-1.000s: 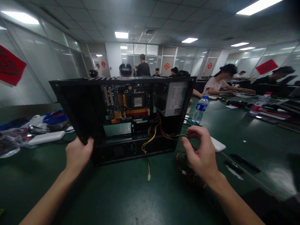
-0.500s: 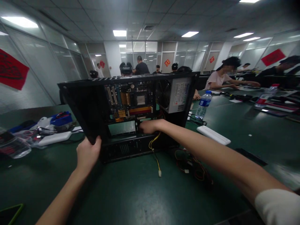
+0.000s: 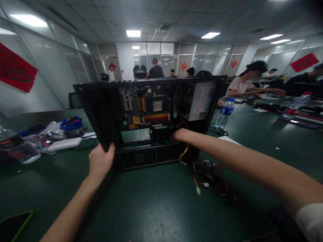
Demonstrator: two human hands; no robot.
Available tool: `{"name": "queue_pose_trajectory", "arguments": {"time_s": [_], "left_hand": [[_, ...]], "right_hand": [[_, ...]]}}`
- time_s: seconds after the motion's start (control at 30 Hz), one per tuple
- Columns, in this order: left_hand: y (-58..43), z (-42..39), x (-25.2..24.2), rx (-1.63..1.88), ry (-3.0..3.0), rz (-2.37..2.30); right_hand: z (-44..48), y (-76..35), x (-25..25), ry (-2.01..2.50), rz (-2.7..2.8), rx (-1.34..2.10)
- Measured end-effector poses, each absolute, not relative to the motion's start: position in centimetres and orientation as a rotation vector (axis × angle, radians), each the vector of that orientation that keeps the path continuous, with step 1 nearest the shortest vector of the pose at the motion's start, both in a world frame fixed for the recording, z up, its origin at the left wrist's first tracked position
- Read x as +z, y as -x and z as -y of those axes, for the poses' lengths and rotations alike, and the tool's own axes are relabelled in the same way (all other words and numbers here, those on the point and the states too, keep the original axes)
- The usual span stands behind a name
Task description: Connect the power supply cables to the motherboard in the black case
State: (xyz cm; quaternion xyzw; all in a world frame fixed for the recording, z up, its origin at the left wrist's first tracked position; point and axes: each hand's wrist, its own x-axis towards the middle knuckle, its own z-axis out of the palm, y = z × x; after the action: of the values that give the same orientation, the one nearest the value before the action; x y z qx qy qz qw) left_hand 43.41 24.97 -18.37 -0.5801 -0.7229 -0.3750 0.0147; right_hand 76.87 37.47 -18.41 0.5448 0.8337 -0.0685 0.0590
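A black open computer case [image 3: 95,112] stands on the dark green table in front of me, its inside facing me. My left hand [image 3: 102,159] is closed round the lower left edge of the case. My right hand [image 3: 180,134] reaches into the lower right of the case, below the power supply [image 3: 202,101]; its fingers are hidden. A motherboard [image 3: 157,106] with orange, red and blue slots is mounted inside, left of the power supply. Yellow wires with a white connector [image 3: 198,191] hang out beneath my right arm. More bundled cables [image 3: 220,183] lie on the table.
On the left are a plastic bottle [image 3: 19,148], a white power strip [image 3: 65,144], a blue box [image 3: 71,124] and a green-edged phone [image 3: 16,225]. A water bottle [image 3: 225,113] stands right of the case. Other people sit and work farther back.
My right hand has moved right and deeper inside the case. The yellow wires and their connector have shifted right. My left hand keeps its hold, and the whole view has shifted slightly.
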Motion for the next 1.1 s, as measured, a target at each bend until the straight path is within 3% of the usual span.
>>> {"name": "queue_pose_trajectory", "arguments": {"time_s": [0.13, 0.27, 0.53, 0.67, 0.77, 0.8, 0.93, 1.0, 1.1], "left_hand": [[-43.3, -25.0, -18.6, -1.184, 1.827, 2.263], [-43.2, -24.9, -18.7, -1.205, 1.814, 2.282], [-42.8, -24.6, -18.1, -1.233, 1.948, 2.146], [-43.2, -22.5, -17.7, -1.547, 1.743, 1.368], [-46.0, -20.1, -15.8, -1.563, 1.834, 0.870], [-47.6, -19.5, -14.8, -1.600, 2.093, 0.955], [-55.8, -19.7, -11.1, -2.084, 2.877, 2.001], [-59.4, -21.1, -10.4, -2.326, 3.018, 2.092], [-62.5, -22.9, -10.5, -2.878, 2.706, 1.961]], "right_hand": [[-36.9, -77.4, -16.5, -1.334, -2.564, -0.459], [-35.3, -77.9, -15.4, -1.102, -2.968, -0.725], [-30.7, -78.5, -12.2, -0.988, -3.564, -1.217], [-28.9, -80.0, -10.4, -0.990, -3.709, -0.875], [-28.0, -80.7, -9.6, -0.958, -3.811, -0.631], [-27.7, -80.7, -9.5, -0.929, -3.825, -0.558], [-27.2, -80.0, -9.5, -0.868, -3.640, -0.261], [-27.2, -79.7, -9.8, -0.973, -3.519, -0.170], [-27.1, -80.2, -10.0, -1.115, -3.507, -0.182]]}}
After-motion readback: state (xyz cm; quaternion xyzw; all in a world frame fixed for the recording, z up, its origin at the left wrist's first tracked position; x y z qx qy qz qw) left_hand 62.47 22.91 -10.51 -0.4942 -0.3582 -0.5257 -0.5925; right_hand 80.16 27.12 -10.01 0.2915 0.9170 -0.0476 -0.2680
